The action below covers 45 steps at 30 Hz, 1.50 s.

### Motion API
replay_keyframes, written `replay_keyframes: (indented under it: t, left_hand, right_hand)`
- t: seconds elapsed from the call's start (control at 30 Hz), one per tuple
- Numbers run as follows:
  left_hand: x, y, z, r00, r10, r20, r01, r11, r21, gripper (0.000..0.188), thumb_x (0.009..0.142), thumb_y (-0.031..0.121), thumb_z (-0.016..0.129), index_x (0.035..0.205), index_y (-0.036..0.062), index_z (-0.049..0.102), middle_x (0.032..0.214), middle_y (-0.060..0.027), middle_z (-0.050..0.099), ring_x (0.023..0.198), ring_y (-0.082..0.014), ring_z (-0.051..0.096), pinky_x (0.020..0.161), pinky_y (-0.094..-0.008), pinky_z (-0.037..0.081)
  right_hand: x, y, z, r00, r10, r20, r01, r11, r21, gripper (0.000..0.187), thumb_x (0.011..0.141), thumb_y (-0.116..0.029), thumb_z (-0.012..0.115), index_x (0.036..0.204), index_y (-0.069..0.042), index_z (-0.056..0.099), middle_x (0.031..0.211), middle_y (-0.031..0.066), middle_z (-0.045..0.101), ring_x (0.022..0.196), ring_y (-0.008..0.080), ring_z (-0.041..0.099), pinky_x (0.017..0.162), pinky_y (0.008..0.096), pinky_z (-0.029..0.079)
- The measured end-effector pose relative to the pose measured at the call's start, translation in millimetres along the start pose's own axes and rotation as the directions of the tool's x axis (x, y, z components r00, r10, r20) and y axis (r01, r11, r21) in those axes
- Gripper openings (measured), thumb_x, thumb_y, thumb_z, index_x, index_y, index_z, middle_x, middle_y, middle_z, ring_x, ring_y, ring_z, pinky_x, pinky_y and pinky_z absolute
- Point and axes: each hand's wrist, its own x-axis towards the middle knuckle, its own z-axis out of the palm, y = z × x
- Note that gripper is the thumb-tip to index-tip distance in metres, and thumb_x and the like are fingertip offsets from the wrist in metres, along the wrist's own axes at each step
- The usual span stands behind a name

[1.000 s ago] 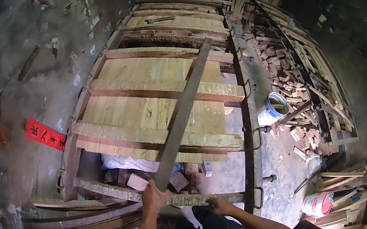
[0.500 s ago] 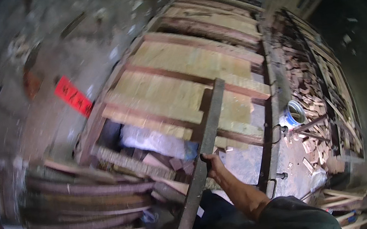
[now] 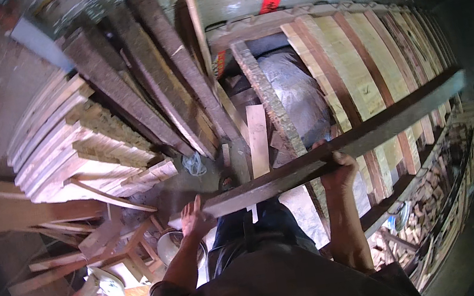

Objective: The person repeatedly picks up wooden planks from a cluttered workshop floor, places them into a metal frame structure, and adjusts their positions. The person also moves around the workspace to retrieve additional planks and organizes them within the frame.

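Beam (image 3: 273, 184) swung clockwise; left hand (image 3: 194, 217) back in view. Now spans 8 to nearly 3 o'clock, crossing before slatted frame (image 3: 358, 53). Likely heavy, stiff, rough, not slippery; best held mid-length plus end. Right hand (image 3: 339, 174) curled round middle, left closed on 8-o'clock end. Long, straight, dark brown, squared.

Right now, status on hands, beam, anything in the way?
Left hand, right hand both holding dark beam. Its right part overlaps the battened panel in view; contact unclear.
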Motion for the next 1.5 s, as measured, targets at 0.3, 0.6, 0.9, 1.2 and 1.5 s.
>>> replay_keyframes:
  t: [0.3, 0.6, 0.9, 1.2, 1.5]
  left_hand:
    - [134.0, 100.9, -103.6, 0.974, 0.226, -0.011, -0.186, 0.771, -0.609, 0.099, 0.076, 0.031, 0.082, 0.153, 0.0009, 0.028, 0.150, -0.0221, 0.044, 0.142, -0.0351, 0.037, 0.119, -0.0423, 0.029]
    - [130.7, 251.3, -320.2, 0.731, 0.151, -0.665, -0.634, 0.512, -0.580, 0.105, 0.068, 0.025, 0.089, 0.144, -0.0110, 0.027, 0.133, -0.0282, 0.054, 0.130, -0.0348, 0.052, 0.113, -0.0420, 0.037]
    - [211.7, 200.2, -300.0, 0.772, -0.185, -0.608, -0.298, 0.739, -0.604, 0.077, 0.075, 0.029, 0.079, 0.131, -0.0061, 0.041, 0.116, -0.0292, 0.064, 0.109, -0.0430, 0.063, 0.093, -0.0439, 0.050]
    - [280.2, 141.2, -231.3, 0.545, -0.305, -0.781, -0.246, 0.833, -0.496, 0.085, 0.083, 0.026, 0.071, 0.149, -0.0038, 0.027, 0.143, -0.0302, 0.045, 0.130, -0.0448, 0.046, 0.109, -0.0467, 0.040]
    - [51.1, -18.7, 95.4, 0.992, -0.101, 0.075, 0.120, 0.942, -0.315, 0.082, 0.079, 0.029, 0.069, 0.146, -0.0004, 0.034, 0.128, -0.0257, 0.060, 0.123, -0.0419, 0.053, 0.105, -0.0476, 0.043]
  right_hand:
    - [17.4, 64.3, 124.9, 0.968, -0.207, 0.142, 0.241, 0.921, -0.307, 0.060, 0.058, 0.001, 0.067, 0.117, 0.005, 0.057, 0.108, 0.0191, 0.066, 0.105, 0.0339, 0.064, 0.102, 0.0455, 0.047]
    - [89.7, 170.6, 171.6, 0.784, -0.358, 0.507, 0.597, 0.660, -0.456, 0.017, 0.088, -0.018, 0.068, 0.099, -0.005, 0.063, 0.098, 0.0011, 0.064, 0.089, 0.0119, 0.058, 0.083, 0.0281, 0.048]
    - [166.0, 234.3, 158.7, 0.718, -0.146, 0.680, 0.696, 0.122, -0.708, 0.055, 0.084, -0.011, 0.067, 0.134, -0.001, 0.050, 0.125, 0.0161, 0.063, 0.115, 0.0318, 0.060, 0.102, 0.0442, 0.047]
    - [36.3, 199.9, -146.8, 0.879, 0.291, 0.379, 0.384, 0.043, -0.922, 0.043, 0.081, -0.019, 0.074, 0.120, -0.007, 0.061, 0.083, 0.0046, 0.062, 0.081, 0.0185, 0.064, 0.072, 0.0360, 0.053]
    - [-140.8, 76.4, -282.9, 0.856, 0.051, -0.515, -0.477, -0.309, -0.823, 0.046, 0.070, -0.019, 0.068, 0.113, -0.003, 0.070, 0.100, 0.0247, 0.072, 0.096, 0.0370, 0.070, 0.086, 0.0415, 0.055]
